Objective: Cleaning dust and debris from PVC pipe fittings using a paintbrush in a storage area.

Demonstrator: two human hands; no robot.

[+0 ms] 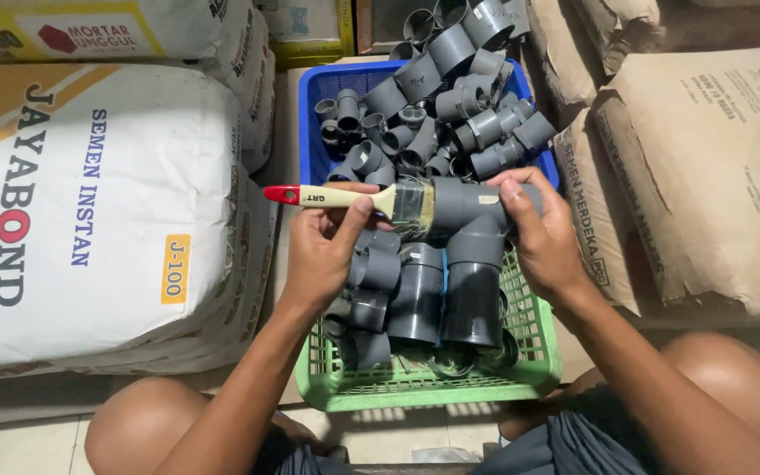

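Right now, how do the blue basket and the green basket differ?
The blue basket lies farther from the person; the green basket lies nearer, between the knees. The blue basket is heaped with small grey pipe fittings, while the green basket holds fewer, larger fittings. The hands work over the green basket, not the blue basket. Both are plastic mesh baskets holding grey fittings.

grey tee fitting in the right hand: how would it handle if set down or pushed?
The grey tee fitting looks rigid, thick-walled plastic, so probably stiff. The right hand carries it alone: likely light. Its round barrels might roll, though the side branch should stop that. The smooth surface may be slippery.
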